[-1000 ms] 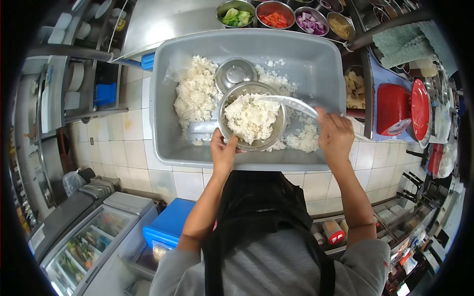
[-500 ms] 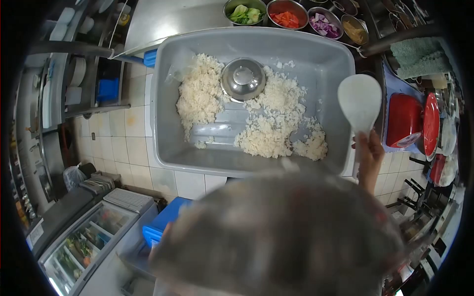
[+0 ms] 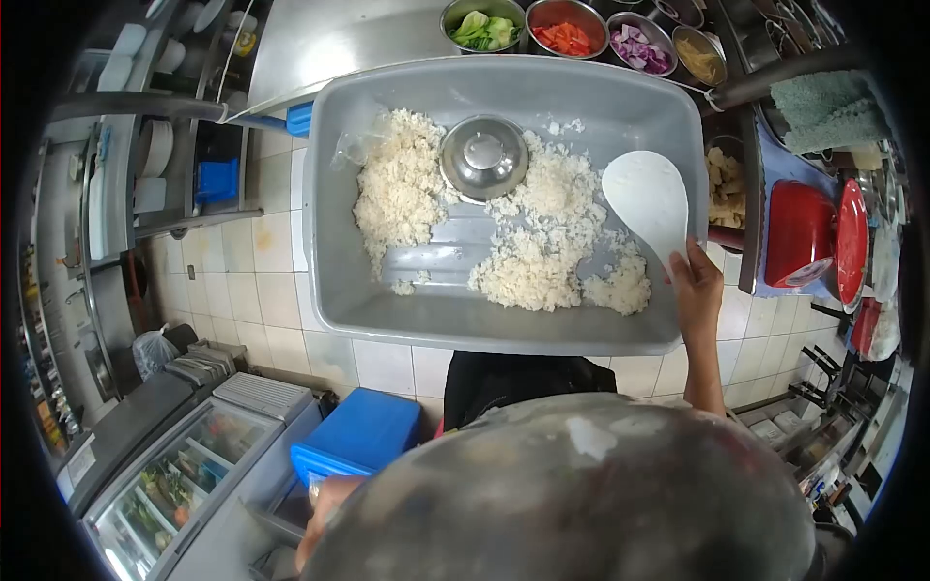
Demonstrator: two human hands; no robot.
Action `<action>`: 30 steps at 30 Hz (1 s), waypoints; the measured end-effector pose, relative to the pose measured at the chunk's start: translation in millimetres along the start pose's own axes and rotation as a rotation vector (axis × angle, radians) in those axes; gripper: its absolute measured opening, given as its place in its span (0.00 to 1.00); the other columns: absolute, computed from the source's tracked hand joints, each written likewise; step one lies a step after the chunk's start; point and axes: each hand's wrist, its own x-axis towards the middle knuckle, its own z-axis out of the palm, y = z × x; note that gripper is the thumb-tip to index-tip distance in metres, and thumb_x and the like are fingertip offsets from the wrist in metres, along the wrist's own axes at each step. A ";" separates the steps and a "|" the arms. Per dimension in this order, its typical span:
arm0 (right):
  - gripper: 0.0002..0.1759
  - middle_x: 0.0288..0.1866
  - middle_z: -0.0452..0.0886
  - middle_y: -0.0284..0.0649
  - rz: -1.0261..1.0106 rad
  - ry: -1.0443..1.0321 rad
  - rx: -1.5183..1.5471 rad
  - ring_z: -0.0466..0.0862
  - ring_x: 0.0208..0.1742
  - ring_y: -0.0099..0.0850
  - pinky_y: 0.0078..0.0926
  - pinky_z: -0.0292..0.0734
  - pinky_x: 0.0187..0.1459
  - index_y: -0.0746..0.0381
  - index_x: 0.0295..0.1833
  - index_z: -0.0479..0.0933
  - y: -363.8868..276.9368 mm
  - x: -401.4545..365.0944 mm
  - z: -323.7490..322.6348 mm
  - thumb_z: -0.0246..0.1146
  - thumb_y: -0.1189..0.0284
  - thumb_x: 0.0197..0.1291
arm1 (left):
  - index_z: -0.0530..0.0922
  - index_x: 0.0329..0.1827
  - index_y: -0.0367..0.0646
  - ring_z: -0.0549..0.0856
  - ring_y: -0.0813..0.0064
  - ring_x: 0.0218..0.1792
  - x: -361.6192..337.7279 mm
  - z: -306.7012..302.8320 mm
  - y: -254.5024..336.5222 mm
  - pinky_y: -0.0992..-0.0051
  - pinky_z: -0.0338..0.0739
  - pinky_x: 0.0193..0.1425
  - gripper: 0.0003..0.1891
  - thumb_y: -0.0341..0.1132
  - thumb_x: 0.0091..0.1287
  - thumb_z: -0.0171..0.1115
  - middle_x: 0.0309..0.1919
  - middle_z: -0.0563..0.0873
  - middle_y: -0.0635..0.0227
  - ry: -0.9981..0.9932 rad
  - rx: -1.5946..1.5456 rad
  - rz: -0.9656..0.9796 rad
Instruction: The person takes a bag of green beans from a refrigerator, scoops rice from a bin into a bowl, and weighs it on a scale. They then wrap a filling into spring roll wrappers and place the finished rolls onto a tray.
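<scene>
Both my hands were in use. My right hand [image 3: 697, 290] had its fingers closed about the handle of the white paddle [image 3: 647, 198], just at the right edge of the grey tub [image 3: 644, 116]. The paddle's broad blade pointed away from me, over the right part of the tub; I could not tell whether it touched anything there. My left hand [image 3: 329, 513] held the metal bowl [image 3: 581, 494] at its left edge, with most of the fingers hidden behind it. That bowl was up close before me, blurred, a white smear on its surface, covering much of my body. I could not see into it.

Rice [image 3: 402, 184] lay in the tub in two main spreads, one heaped on the left, the other looser and reaching from the middle toward the right, with a few clumps between them near the front. An upturned bowl [image 3: 484, 160] sat between the two toward the back, rice close about it. Beyond the far rim stood a row of pans, with greens [image 3: 484, 31], red pieces [image 3: 567, 39] and purple onion [image 3: 639, 48]. A blue box [image 3: 363, 431] was below the tub, to my left, near the tiled floor [image 3: 281, 300].
</scene>
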 end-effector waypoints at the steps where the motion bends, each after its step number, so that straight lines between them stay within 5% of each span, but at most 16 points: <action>1: 0.19 0.35 0.79 0.39 0.000 -0.003 0.010 0.76 0.31 0.20 0.16 0.74 0.32 0.74 0.54 0.71 0.2 0.1 0.8 0.58 0.75 0.59 | 0.67 0.55 0.29 0.78 0.68 0.43 2.0 -2.3 0.9 0.71 0.74 0.47 0.24 0.30 0.56 0.57 0.45 0.76 0.57 0.008 0.003 0.001; 11: 0.18 0.31 0.79 0.37 0.042 -0.041 -0.021 0.75 0.30 0.19 0.16 0.73 0.32 0.69 0.54 0.73 -4.6 0.3 11.1 0.59 0.74 0.58 | 0.65 0.57 0.28 0.77 0.68 0.46 9.8 -3.2 0.7 0.70 0.73 0.50 0.26 0.31 0.56 0.58 0.48 0.76 0.54 0.044 0.005 0.002; 13: 0.17 0.30 0.80 0.43 -0.056 0.005 -0.195 0.79 0.28 0.27 0.23 0.75 0.33 0.65 0.52 0.75 3.8 4.2 13.8 0.59 0.72 0.57 | 0.65 0.57 0.28 0.77 0.68 0.46 7.3 -0.1 -1.8 0.70 0.73 0.50 0.26 0.31 0.56 0.58 0.49 0.75 0.53 0.083 0.017 -0.004; 15: 0.16 0.32 0.81 0.49 -0.384 0.102 -0.665 0.82 0.29 0.39 0.33 0.75 0.35 0.61 0.50 0.76 2.6 29.6 18.3 0.58 0.72 0.55 | 0.65 0.57 0.28 0.77 0.68 0.47 10.8 -13.8 -8.2 0.70 0.73 0.51 0.27 0.32 0.56 0.59 0.50 0.75 0.53 0.196 0.068 -0.029; 17: 0.17 0.35 0.81 0.49 -0.391 0.074 -0.803 0.81 0.33 0.46 0.39 0.74 0.38 0.57 0.50 0.77 -1.2 68.7 32.5 0.57 0.72 0.51 | 0.65 0.58 0.27 0.77 0.67 0.48 9.4 -45.9 -17.4 0.69 0.72 0.51 0.27 0.32 0.55 0.59 0.50 0.75 0.52 0.295 0.157 -0.054; 18: 0.21 0.33 0.81 0.46 -0.569 0.096 -0.937 0.81 0.31 0.44 0.38 0.73 0.40 0.55 0.52 0.75 5.3 90.6 42.8 0.57 0.74 0.49 | 0.65 0.57 0.28 0.75 0.71 0.48 4.0 -72.8 -24.7 0.72 0.69 0.54 0.25 0.29 0.57 0.57 0.50 0.75 0.55 0.262 0.251 -0.091; 19: 0.23 0.33 0.80 0.42 -0.535 0.051 -1.018 0.81 0.32 0.40 0.37 0.71 0.42 0.53 0.54 0.74 2.2 106.8 56.3 0.56 0.74 0.49 | 0.65 0.57 0.28 0.74 0.71 0.51 4.2 -81.4 -30.9 0.72 0.64 0.58 0.24 0.28 0.56 0.55 0.50 0.75 0.56 0.320 0.260 -0.119; 22: 0.21 0.31 0.79 0.37 -0.685 0.072 -1.183 0.81 0.34 0.36 0.35 0.69 0.42 0.53 0.53 0.74 19.4 130.4 93.5 0.54 0.75 0.50 | 0.65 0.56 0.32 0.82 0.73 0.39 4.1 -104.6 -44.6 0.78 0.82 0.37 0.20 0.23 0.58 0.51 0.46 0.78 0.56 0.383 0.245 -0.261; 23: 0.20 0.30 0.79 0.36 -0.787 0.028 -1.209 0.81 0.36 0.34 0.34 0.69 0.42 0.53 0.52 0.74 24.5 126.8 99.2 0.55 0.75 0.50 | 0.65 0.56 0.32 0.82 0.73 0.39 1.1 -109.0 -50.5 0.78 0.82 0.37 0.20 0.23 0.58 0.51 0.46 0.78 0.56 0.382 0.243 -0.256; 25: 0.19 0.30 0.79 0.35 -0.883 -0.020 -1.233 0.80 0.38 0.33 0.33 0.69 0.42 0.54 0.51 0.74 37.6 112.9 99.8 0.55 0.74 0.50 | 0.66 0.53 0.34 0.82 0.76 0.27 -4.9 -120.3 -61.1 0.79 0.79 0.17 0.18 0.23 0.58 0.49 0.40 0.78 0.59 0.563 0.303 -0.252; 27: 0.18 0.28 0.78 0.35 -1.140 0.000 -1.146 0.81 0.34 0.33 0.32 0.70 0.41 0.55 0.49 0.75 55.9 94.8 78.8 0.55 0.74 0.50 | 0.67 0.53 0.34 0.82 0.75 0.27 -7.5 -126.0 -63.6 0.78 0.80 0.19 0.18 0.23 0.58 0.49 0.40 0.78 0.58 0.574 0.306 -0.276; 30: 0.17 0.27 0.78 0.35 -1.054 -0.228 -1.285 0.81 0.30 0.34 0.33 0.71 0.39 0.55 0.47 0.76 43.3 88.4 43.6 0.56 0.74 0.48 | 0.67 0.52 0.34 0.82 0.75 0.28 -11.3 -134.0 -69.1 0.78 0.81 0.20 0.17 0.23 0.58 0.49 0.39 0.79 0.58 0.566 0.293 -0.300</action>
